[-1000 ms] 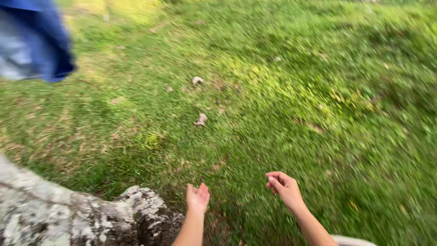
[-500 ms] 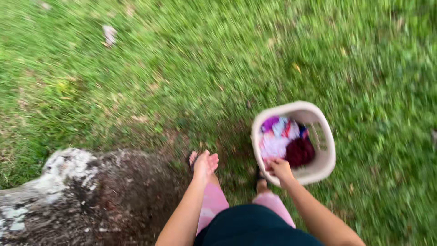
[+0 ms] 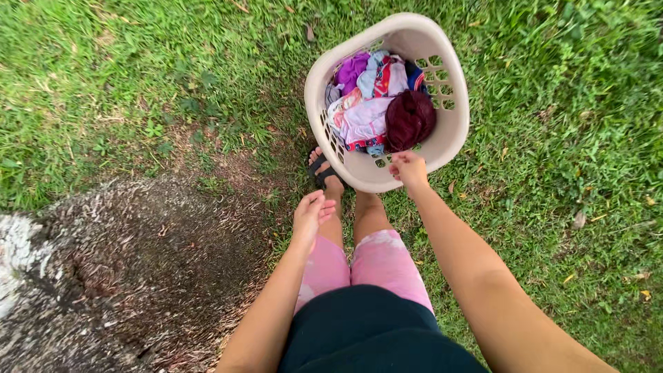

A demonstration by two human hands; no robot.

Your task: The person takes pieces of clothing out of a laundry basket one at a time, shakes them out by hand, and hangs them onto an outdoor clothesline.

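While the right hand point(image 3: 409, 168) is gripping its near rim, the oval basket point(image 3: 456, 131) of clothes point(image 3: 376, 103) is pointing toward the upper right of the frame; the left hand point(image 3: 311, 213) is hanging loosely open, holding nothing.

One beige laundry basket point(image 3: 452, 135) on the grass, two bare hands, one sandalled foot point(image 3: 323, 169) in view; perhaps seven or eight crumpled garments point(image 3: 366, 117), hard to separate.

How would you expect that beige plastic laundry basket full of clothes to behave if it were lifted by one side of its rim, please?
The beige plastic laundry basket would probably tilt, since the right hand meets only its near rim. Its perforated walls look thin, so it may flex slightly. The mixed coloured clothes are soft and loosely heaped, so they would likely slump toward the lower side.
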